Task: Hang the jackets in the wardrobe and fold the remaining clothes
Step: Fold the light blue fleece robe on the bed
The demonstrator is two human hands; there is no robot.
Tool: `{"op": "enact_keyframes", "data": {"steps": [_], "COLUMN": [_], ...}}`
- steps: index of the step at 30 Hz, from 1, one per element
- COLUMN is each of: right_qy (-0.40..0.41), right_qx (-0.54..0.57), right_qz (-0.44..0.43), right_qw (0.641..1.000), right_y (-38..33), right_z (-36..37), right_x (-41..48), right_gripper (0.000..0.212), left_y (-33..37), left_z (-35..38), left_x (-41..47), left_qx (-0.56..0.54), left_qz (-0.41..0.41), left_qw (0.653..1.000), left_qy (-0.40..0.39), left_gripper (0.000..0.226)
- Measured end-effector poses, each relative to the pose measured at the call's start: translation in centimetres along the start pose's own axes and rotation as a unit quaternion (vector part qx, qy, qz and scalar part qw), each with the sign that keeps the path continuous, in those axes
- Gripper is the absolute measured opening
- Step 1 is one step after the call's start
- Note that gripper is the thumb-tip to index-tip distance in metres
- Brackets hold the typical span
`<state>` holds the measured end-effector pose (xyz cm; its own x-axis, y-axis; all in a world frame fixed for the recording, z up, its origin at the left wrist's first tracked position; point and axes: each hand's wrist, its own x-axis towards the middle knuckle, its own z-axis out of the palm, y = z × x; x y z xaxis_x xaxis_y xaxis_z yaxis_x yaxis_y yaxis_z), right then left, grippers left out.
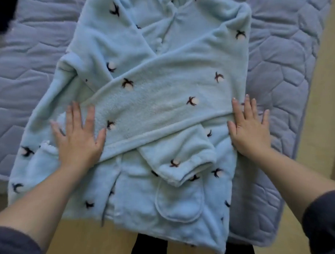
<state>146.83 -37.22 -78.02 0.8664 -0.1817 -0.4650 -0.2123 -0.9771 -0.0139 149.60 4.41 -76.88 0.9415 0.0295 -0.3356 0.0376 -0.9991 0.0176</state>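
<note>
A pale blue fleece robe [145, 98] lies front-up on a lilac quilted mattress pad [282, 74], its hem hanging over the near edge above the wooden floor [329, 96]. Both sleeves are folded across the body: one sleeve [154, 110] runs as a wide band from the right shoulder down toward the left, and the other's cuff [188, 166] pokes out below it, just above a patch pocket [178, 203]. The fabric carries a scattered print of small dark sprigs with pale puffs — no brand, label or writing can be read anywhere.

The left hand [78, 137] rests flat on the robe at the end of the crossed sleeve, fingers spread, gripping nothing. The right hand [250, 129] lies flat on the robe's right edge — also splayed wide, holding nothing. Dark sleeves [324, 222] are pushed up both forearms.
</note>
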Motion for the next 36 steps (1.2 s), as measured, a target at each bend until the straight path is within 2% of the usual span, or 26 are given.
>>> {"op": "enact_keyframes", "data": {"steps": [1, 3, 5, 8, 9, 11, 13, 16, 18, 21, 23, 29, 33, 36], "right_qy": [-0.026, -0.065, -0.076, -0.057, -0.067, -0.103, -0.132, -0.153, -0.125, -0.069, -0.050, -0.084, -0.019, 0.077], "right_qx": [0.010, 0.053, 0.125, 0.211, 0.266, 0.395, 0.491, 0.569, 0.607, 0.667, 0.692, 0.646, 0.645, 0.646], "right_qz": [0.017, 0.043, 0.083, 0.166, 0.210, 0.281, 0.306, 0.309, 0.330, 0.376, 0.390, 0.457, 0.468, 0.443], "right_qw": [0.999, 0.996, 0.986, 0.962, 0.938, 0.868, 0.805, 0.746, 0.712, 0.640, 0.605, 0.605, 0.604, 0.617], "right_y": [-0.1, -1.3, -3.0, -4.9, -5.3, -5.9, -6.0, -6.2, -6.8, -7.6, -8.4, -10.7, -11.3, -11.3], "right_z": [0.5, 1.8, 2.7, 4.7, 5.2, 6.2, 7.1, 8.5, 9.3, 10.0, 9.8, 6.9, 2.5, -2.1], "right_x": [-2.9, -8.6, -13.8, -20.2, -21.9, -24.3, -25.7, -27.5, -28.9, -32.1, -34.9, -45.4, -46.1, -41.2], "right_gripper": [0.062, 0.062, 0.061, 0.038, 0.028, 0.017, 0.010, 0.022, 0.028, 0.028, 0.026, 0.022, 0.017, 0.018], "left_y": [-2.0, -6.5, -10.5, -14.0, -14.6, -15.4, -16.2, -17.6, -18.9, -20.6, -21.4, -24.7, -24.3, -20.6], "left_z": [-0.3, -1.0, -1.5, -1.9, -2.1, -2.1, -2.0, -1.8, -1.8, -1.7, -2.3, -7.0, -11.3, -15.0], "left_x": [-1.3, -4.1, -7.0, -10.2, -10.7, -11.0, -10.8, -12.2, -13.9, -16.7, -18.6, -27.2, -28.7, -25.0], "left_qx": [-0.016, -0.095, -0.142, -0.149, -0.179, -0.240, -0.270, -0.346, -0.402, -0.418, -0.459, -0.538, -0.573, -0.641], "left_qz": [-0.015, -0.097, -0.152, -0.201, -0.226, -0.255, -0.279, -0.290, -0.286, -0.291, -0.304, -0.377, -0.360, -0.319], "left_qw": [1.000, 0.990, 0.976, 0.963, 0.951, 0.928, 0.912, 0.877, 0.854, 0.847, 0.820, 0.723, 0.684, 0.655], "left_qy": [-0.007, -0.025, -0.057, -0.098, -0.109, -0.127, -0.135, -0.163, -0.166, -0.150, -0.157, -0.212, -0.273, -0.241], "left_gripper": [0.069, 0.073, 0.074, 0.064, 0.059, 0.046, 0.038, 0.034, 0.031, 0.033, 0.037, 0.031, 0.039, 0.031]}}
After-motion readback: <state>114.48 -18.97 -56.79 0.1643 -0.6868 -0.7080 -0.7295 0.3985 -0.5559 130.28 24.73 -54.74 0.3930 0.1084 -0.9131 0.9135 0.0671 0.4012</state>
